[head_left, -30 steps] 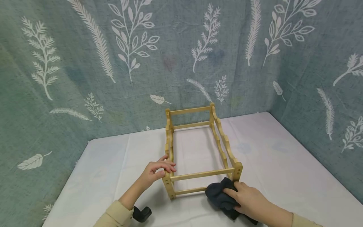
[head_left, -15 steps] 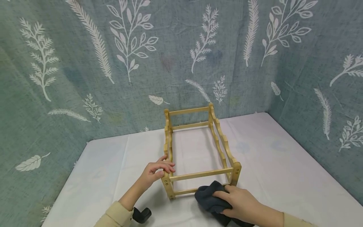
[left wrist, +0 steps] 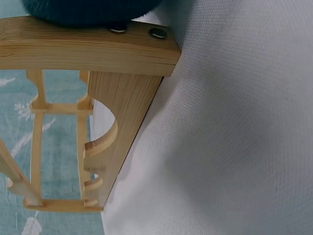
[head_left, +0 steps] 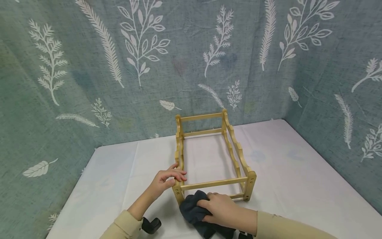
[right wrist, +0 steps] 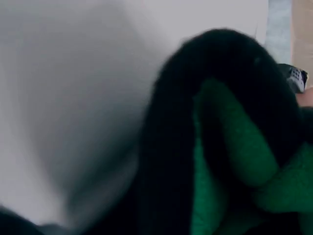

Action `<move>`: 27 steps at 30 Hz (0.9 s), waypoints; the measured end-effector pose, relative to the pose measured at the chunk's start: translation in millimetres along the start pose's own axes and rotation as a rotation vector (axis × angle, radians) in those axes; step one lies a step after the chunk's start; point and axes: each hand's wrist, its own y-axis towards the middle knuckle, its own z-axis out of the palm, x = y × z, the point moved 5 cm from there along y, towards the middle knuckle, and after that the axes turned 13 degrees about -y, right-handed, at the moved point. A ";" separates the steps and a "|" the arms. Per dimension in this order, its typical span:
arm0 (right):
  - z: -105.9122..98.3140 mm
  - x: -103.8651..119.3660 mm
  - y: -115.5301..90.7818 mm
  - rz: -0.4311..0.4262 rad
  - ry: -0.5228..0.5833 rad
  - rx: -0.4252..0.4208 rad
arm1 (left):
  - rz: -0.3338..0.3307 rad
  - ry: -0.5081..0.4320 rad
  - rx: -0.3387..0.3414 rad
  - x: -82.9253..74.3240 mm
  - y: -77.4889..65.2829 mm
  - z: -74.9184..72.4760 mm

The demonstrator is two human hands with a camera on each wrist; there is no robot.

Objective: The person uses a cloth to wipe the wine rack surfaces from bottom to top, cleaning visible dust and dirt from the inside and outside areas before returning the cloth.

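A light wooden rack (head_left: 215,183) with scalloped side rails lies on the white-covered table in the head view. My left hand (head_left: 167,177) holds its near left corner, fingers draped over the top and thumb on the near side. Bunched in my right hand (head_left: 223,208) is a dark blue-grey cloth (head_left: 191,209), pressed against the lower left of the rack's near end. The left wrist view shows the cloth (left wrist: 88,11) right at the wooden end post (left wrist: 83,49), beside two round screw heads. Up close in the right wrist view, the folded cloth (right wrist: 244,137) shows dark and green folds.
Behind the rack and along both sides hang grey-green fabric walls (head_left: 185,66) printed with white leaves. White tabletop (head_left: 283,166) extends left and right of the rack. A black wrist-worn device (head_left: 151,225) shows beside my left sleeve.
My right hand has slid the cloth leftward along the rack's near end, from the right post to the left one. My left hand and the rack have stayed in place.
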 end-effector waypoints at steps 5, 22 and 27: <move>-2.6 -19.5 -28.4 0.094 -0.045 0.033 | 0.009 0.010 0.008 0.3 0.4 -0.1; -12.7 -75.5 -99.4 0.187 -0.104 0.093 | 0.033 -0.001 0.003 -2.5 0.5 0.9; -52.7 -78.1 -104.2 0.092 -0.160 -0.083 | 0.036 -0.012 0.008 -0.3 -0.1 1.0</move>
